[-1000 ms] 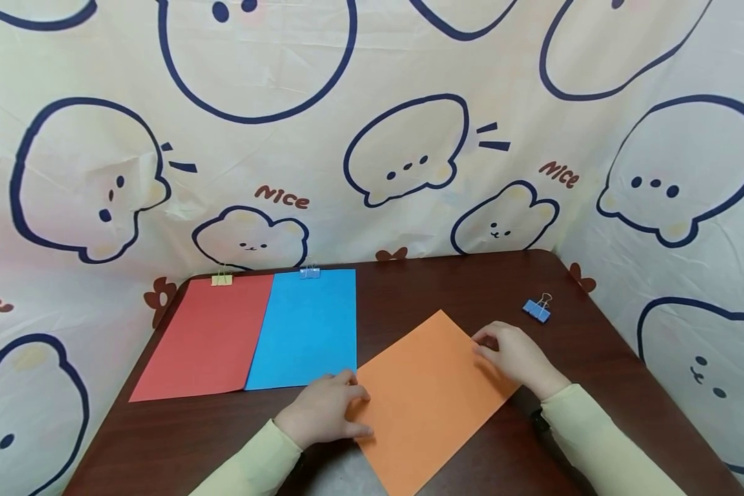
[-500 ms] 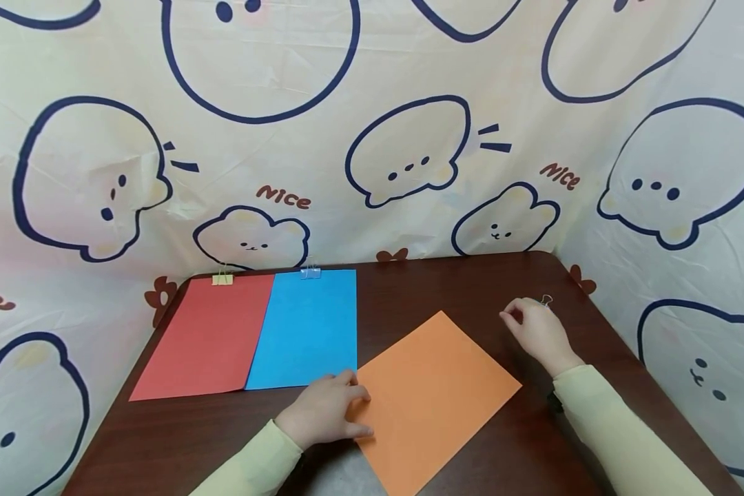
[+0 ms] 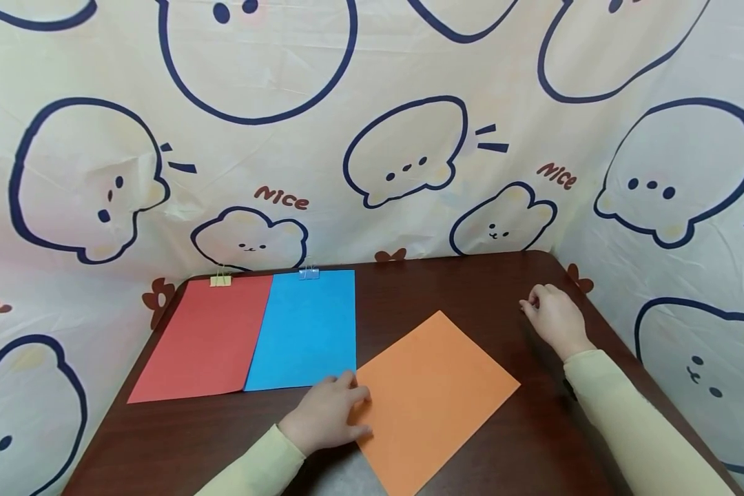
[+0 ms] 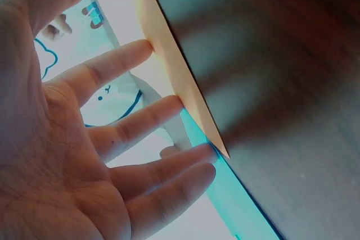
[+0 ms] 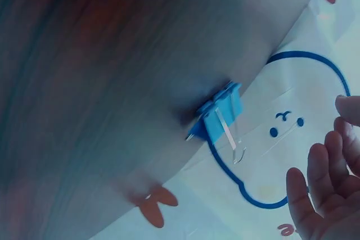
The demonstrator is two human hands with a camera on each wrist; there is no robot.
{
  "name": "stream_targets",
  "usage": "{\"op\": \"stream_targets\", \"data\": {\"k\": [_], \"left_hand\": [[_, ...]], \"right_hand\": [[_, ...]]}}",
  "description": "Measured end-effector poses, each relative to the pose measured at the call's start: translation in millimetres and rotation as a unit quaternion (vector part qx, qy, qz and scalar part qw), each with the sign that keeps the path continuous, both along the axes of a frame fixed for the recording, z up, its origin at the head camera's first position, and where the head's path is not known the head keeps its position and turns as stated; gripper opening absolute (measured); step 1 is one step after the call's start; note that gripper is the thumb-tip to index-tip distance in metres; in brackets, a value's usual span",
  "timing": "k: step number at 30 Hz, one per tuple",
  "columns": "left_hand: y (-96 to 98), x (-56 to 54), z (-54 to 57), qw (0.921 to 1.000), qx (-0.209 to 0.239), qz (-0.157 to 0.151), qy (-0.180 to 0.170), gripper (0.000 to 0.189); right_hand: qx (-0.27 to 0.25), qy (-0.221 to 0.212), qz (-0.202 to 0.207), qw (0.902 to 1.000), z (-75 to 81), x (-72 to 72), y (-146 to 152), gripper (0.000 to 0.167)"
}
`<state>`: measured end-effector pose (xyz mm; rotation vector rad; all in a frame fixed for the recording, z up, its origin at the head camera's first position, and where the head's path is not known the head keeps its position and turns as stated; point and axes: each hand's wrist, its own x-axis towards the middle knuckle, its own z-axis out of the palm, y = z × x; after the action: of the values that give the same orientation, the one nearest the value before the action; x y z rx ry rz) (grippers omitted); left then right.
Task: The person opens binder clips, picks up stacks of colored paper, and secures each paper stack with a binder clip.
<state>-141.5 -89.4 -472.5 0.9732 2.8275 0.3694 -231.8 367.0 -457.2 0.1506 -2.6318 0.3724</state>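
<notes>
An orange sheet of paper (image 3: 440,406) lies turned cornerwise on the table. My left hand (image 3: 325,413) rests at its left corner with fingers spread. In the left wrist view the fingertips of this hand (image 4: 73,139) are right at the orange sheet's edge (image 4: 180,77). Out at the far right, my right hand (image 3: 554,320) is over the table, thumb and index finger close together. The right wrist view shows a blue binder clip (image 5: 222,113) on the table, apart from the loosely curled fingers of that hand (image 5: 332,195). In the head view the hand hides this clip.
To the left lie a red sheet (image 3: 204,337) and a blue sheet (image 3: 306,331), side by side. A yellow binder clip (image 3: 220,281) sits on the red sheet's top edge, a pale blue one (image 3: 308,274) on the blue sheet's. A patterned curtain (image 3: 347,227) surrounds the brown table (image 3: 446,286).
My right hand has left the orange sheet's right edge and moved right and away from me, over the blue binder clip. The left hand and the sheets have stayed put.
</notes>
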Motion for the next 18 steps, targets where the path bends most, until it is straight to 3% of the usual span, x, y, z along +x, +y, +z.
{"op": "stream_targets", "data": {"k": [10, 18], "left_hand": [[9.1, 3.8, 0.7, 0.9985, -0.048, 0.011, 0.022, 0.055], [11.0, 4.5, -1.9, 0.9976, -0.060, 0.011, 0.034, 0.055]], "right_hand": [[0.024, -0.032, -0.037, 0.9985, -5.8, -12.4, 17.0, 0.023], [0.021, -0.091, -0.065, 0.9935, -7.0, -19.2, 24.2, 0.032]]}}
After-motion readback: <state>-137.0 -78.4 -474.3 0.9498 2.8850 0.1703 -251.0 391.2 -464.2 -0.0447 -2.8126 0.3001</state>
